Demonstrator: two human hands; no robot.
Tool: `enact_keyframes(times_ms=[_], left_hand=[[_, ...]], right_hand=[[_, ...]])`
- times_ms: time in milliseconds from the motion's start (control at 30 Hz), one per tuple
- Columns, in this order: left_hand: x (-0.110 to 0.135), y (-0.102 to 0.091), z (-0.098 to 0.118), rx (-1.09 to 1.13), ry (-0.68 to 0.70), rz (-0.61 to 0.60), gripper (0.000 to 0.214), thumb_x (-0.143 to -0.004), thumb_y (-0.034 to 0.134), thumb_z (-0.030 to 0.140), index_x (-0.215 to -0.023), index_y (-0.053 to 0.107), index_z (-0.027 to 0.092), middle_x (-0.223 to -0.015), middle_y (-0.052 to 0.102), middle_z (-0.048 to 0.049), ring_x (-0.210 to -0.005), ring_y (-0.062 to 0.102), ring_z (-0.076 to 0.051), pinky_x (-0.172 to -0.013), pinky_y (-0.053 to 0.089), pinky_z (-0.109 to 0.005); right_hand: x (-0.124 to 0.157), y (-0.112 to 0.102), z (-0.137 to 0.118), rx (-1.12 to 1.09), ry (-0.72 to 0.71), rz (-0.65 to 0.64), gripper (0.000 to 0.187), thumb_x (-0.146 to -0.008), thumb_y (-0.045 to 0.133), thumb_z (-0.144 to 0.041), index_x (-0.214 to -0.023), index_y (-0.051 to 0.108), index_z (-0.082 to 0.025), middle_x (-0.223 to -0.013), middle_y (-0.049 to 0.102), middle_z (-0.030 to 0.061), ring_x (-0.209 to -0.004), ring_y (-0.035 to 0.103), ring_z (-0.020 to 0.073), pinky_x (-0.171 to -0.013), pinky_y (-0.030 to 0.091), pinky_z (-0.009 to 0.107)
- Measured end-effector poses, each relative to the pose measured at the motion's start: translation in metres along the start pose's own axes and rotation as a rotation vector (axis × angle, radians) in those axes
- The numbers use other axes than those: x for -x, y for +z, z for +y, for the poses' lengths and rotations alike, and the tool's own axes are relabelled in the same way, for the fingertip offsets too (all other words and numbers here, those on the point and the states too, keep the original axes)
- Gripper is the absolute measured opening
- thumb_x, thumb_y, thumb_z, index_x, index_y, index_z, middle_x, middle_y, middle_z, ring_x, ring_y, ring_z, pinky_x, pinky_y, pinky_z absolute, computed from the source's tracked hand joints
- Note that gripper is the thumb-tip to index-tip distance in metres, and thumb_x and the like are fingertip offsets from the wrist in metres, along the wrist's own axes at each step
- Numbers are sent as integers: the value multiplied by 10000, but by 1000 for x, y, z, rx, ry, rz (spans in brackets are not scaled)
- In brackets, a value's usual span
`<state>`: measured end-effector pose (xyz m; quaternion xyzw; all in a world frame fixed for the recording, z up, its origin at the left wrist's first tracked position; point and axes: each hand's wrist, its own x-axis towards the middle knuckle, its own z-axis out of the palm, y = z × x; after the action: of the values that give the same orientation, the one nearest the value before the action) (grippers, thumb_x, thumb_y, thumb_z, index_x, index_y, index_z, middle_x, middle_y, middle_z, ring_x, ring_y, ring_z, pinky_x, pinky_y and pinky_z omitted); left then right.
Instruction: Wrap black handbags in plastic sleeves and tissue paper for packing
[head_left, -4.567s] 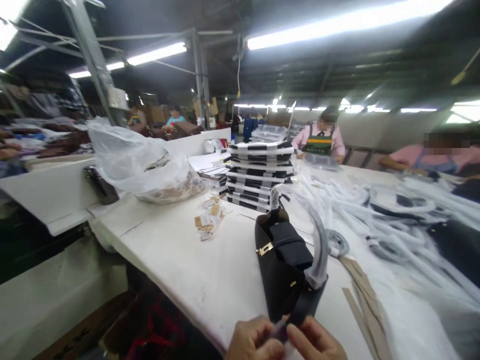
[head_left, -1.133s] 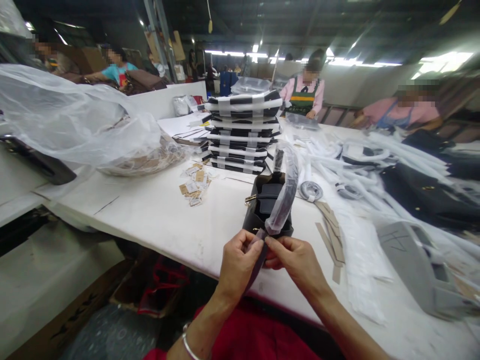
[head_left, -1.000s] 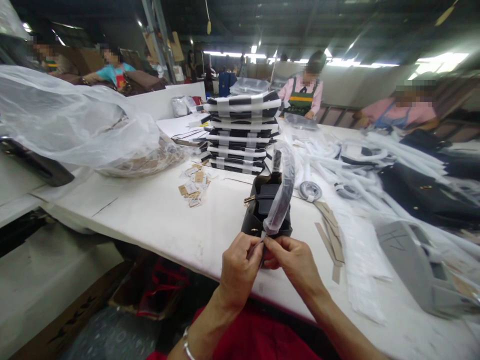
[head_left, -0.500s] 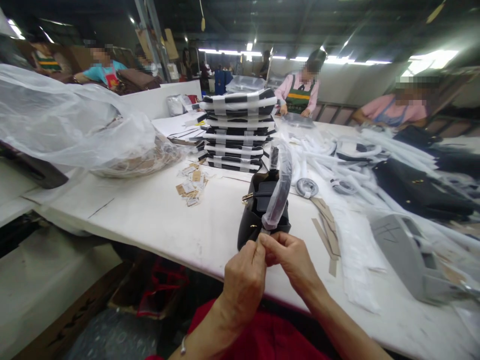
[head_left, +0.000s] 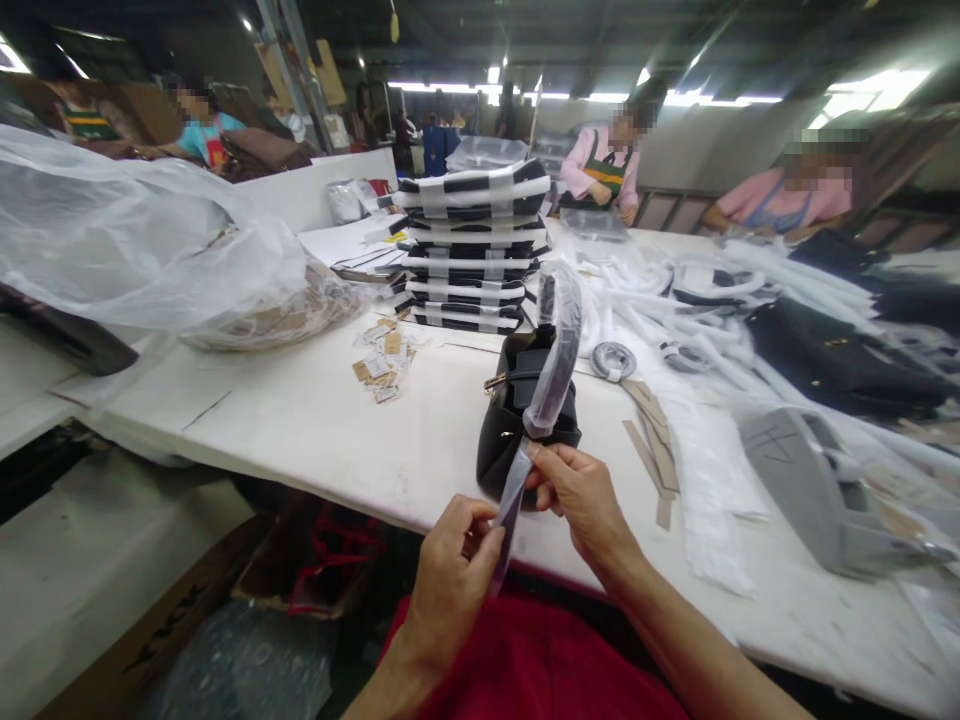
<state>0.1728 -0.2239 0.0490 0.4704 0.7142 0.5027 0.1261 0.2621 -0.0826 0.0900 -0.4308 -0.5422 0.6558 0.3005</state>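
A black handbag (head_left: pixel 499 440) stands on the white table in front of me, its handle (head_left: pixel 559 360) wrapped in clear plastic and arching upward. From the near base of the handle a translucent plastic strip (head_left: pixel 513 490) runs down toward me. My left hand (head_left: pixel 459 555) is closed on the lower part of this strip, near the table's edge. Higher up, my right hand (head_left: pixel 577 490) pinches the strip's top end, close against the bag's side. A gold-coloured clasp (head_left: pixel 495 382) shows on the bag's left side.
Behind the bag rises a stack of wrapped black bags (head_left: pixel 472 250). Small tags (head_left: pixel 385 360) lie left of it, beside a large plastic bag (head_left: pixel 225 260). Brown card strips (head_left: pixel 651 450) and a grey tape dispenser (head_left: pixel 795 490) are on the right. Co-workers (head_left: pixel 604 165) sit across the table.
My left hand has moved down and left, away from my right hand, drawing out a length of plastic strip between them. My right hand has stayed near the handle's base.
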Motion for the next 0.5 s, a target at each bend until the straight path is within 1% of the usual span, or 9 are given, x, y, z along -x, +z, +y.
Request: enact_keyframes(times_ms=[67, 133, 200, 267, 300, 400, 467, 500], left_hand=[[9, 4, -5, -43, 89, 39, 132, -891, 519, 108, -928, 600, 206, -772, 609, 8, -665, 612, -128, -621, 519, -228], [15, 8, -8, -112, 211, 90, 226, -880, 499, 67, -1015, 610, 210, -863, 641, -22, -791, 644, -153, -733, 543, -267], [18, 10, -11, -149, 265, 159, 278, -863, 511, 55, -1074, 603, 212, -974, 660, -53, -937, 646, -187, -852, 538, -327], [18, 10, -11, -128, 208, 188, 250, -848, 547, 76, -1055, 598, 207, -990, 668, -56, -956, 647, -198, -864, 537, -342], [17, 9, -10, -99, 144, 163, 214, -843, 561, 89, -1018, 598, 207, -953, 673, -43, -910, 654, -190, -828, 544, -325], [14, 6, -4, -17, -66, 18, 112, -824, 591, 112, -883, 593, 208, -815, 668, 6, -745, 650, -154, -701, 537, -263], [14, 7, -2, 0, -130, -36, 92, -827, 591, 119, -802, 571, 206, -740, 650, 24, -679, 634, -138, -652, 520, -235], [15, 7, -2, -8, -124, -34, 108, -833, 585, 121, -772, 556, 205, -707, 635, 29, -648, 622, -130, -625, 508, -222]], right_hand=[[0, 0, -1, -15, 2, -7, 416, -701, 739, -532, -589, 627, -147, -580, 669, 41, -372, 467, 69, -364, 285, 195], [0, 0, -3, -37, 7, -15, 420, -690, 744, -533, -581, 621, -147, -573, 661, 37, -370, 456, 64, -366, 278, 195], [0, 0, -4, -49, 12, -22, 420, -675, 752, -531, -574, 619, -146, -561, 653, 34, -371, 452, 65, -366, 272, 197], [0, 0, -4, -59, 15, -23, 418, -665, 757, -531, -574, 622, -146, -556, 650, 34, -372, 450, 67, -367, 267, 201], [0, 0, -4, -65, 17, -22, 417, -661, 759, -531, -576, 623, -146, -557, 651, 34, -373, 450, 68, -368, 267, 203], [1, 1, -3, -89, 25, -16, 415, -656, 764, -529, -582, 621, -147, -562, 654, 35, -377, 452, 70, -371, 264, 206], [1, 1, -1, -105, 35, -16, 411, -659, 767, -522, -586, 616, -147, -562, 652, 35, -380, 450, 69, -370, 253, 203], [1, 2, 0, -115, 40, -15, 408, -662, 767, -518, -591, 615, -146, -562, 651, 34, -380, 447, 68, -368, 246, 201]])
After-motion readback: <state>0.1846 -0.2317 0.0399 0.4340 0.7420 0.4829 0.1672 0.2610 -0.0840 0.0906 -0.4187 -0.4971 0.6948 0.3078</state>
